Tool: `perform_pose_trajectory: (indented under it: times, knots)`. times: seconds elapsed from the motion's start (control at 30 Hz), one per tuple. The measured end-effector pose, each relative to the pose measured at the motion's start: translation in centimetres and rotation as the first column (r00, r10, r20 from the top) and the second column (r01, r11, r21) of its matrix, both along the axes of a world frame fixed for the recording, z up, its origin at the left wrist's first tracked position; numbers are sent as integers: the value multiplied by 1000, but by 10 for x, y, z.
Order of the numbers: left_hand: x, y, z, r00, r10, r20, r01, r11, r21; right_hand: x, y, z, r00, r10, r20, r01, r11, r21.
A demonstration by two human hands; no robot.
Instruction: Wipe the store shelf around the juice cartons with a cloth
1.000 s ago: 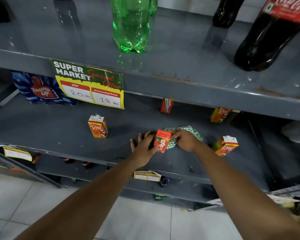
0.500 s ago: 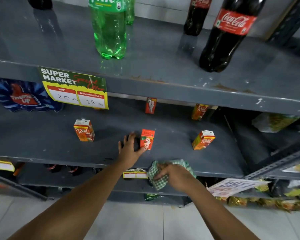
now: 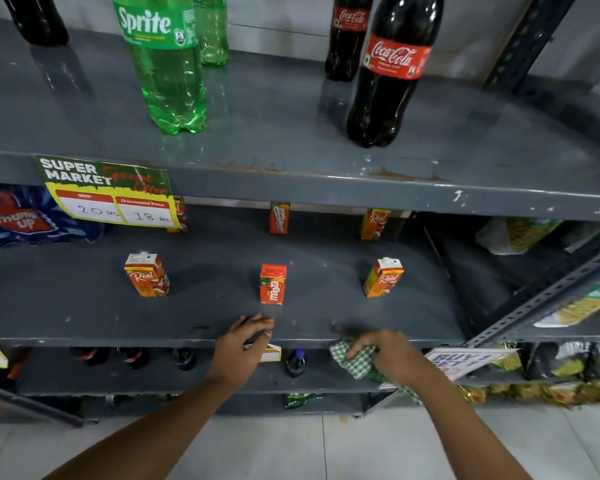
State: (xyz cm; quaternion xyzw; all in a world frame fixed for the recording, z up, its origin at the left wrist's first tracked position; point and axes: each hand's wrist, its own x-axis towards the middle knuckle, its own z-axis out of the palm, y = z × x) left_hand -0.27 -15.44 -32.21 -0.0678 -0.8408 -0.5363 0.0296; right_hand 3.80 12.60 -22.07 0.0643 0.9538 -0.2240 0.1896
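The grey middle shelf [image 3: 84, 306] carries three small juice cartons in a front row: an orange one [image 3: 147, 275] on the left, a red one [image 3: 273, 284] in the middle, an orange one [image 3: 382, 277] on the right. More cartons [image 3: 279, 218] stand at the back. My left hand [image 3: 245, 344] rests on the shelf's front edge just below the red carton, fingers apart, holding nothing. My right hand [image 3: 388, 355] grips a green-and-white checked cloth [image 3: 354, 358] at the front edge, right of the red carton.
The shelf above holds a Sprite bottle [image 3: 163, 64] and a Coca-Cola bottle [image 3: 385, 74]. A price sign [image 3: 108, 192] hangs from its edge. A slanted metal upright [image 3: 548, 296] crosses at right. Bottles and snack packets fill the lower shelf, above a tiled floor.
My left hand let go of the red carton and drew back to the shelf's front edge. My right hand pulled the cloth from behind the carton to the front edge.
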Motion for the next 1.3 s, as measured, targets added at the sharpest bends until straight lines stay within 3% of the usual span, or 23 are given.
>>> perform_pose_trajectory:
  times: [0.1,0.3,0.43,0.53,0.63,0.73,0.83,0.9,0.93,0.97,1.03,1.07,1.1,1.2,1.3]
  knots:
    - [5,2,11,1000,-19,6,19,1000,-15,9,16,16,993,-103,-54,98,991,-88]
    - [35,24,87,947,-220,-232,209,975,-69,54,10,88,979,-107,-173,59,964,-260]
    - [55,51,180,743,-420,-522,365,907,-211,86,7,157,930,-151,-335,20,932,-363]
    - [66,73,246,602,-496,-626,361,868,-340,105,8,207,872,-195,-449,-5,913,-407]
    - [64,90,285,570,-472,-673,182,871,-456,123,12,243,759,-229,-610,-20,928,-373]
    - [45,106,303,634,-414,-653,-93,797,-597,124,20,271,619,-332,-712,46,920,-389]
    - [29,118,305,724,-358,-590,-205,704,-680,89,28,298,405,-380,-832,189,925,-330]
    - [24,122,301,728,-352,-589,-254,659,-708,47,35,305,261,-398,-880,339,891,-302]
    - [23,122,300,724,-350,-594,-261,658,-706,25,37,303,250,-394,-885,404,873,-275]
    - [23,123,299,716,-352,-603,-260,667,-698,3,39,299,322,-369,-872,464,864,-195]
    - [23,122,300,708,-361,-608,-256,671,-696,-25,40,285,619,-306,-724,508,858,71]
    - [24,120,300,706,-368,-605,-250,670,-699,-33,43,280,724,-293,-625,489,856,165]
    - [23,117,301,699,-379,-606,-230,684,-692,-41,47,278,771,-297,-563,474,858,197]
    - [26,98,315,654,-425,-625,-159,731,-664,-42,50,286,740,-332,-585,432,901,35]
    - [24,73,348,543,-401,-738,-259,756,-601,-18,42,300,510,-454,-731,296,890,-347]
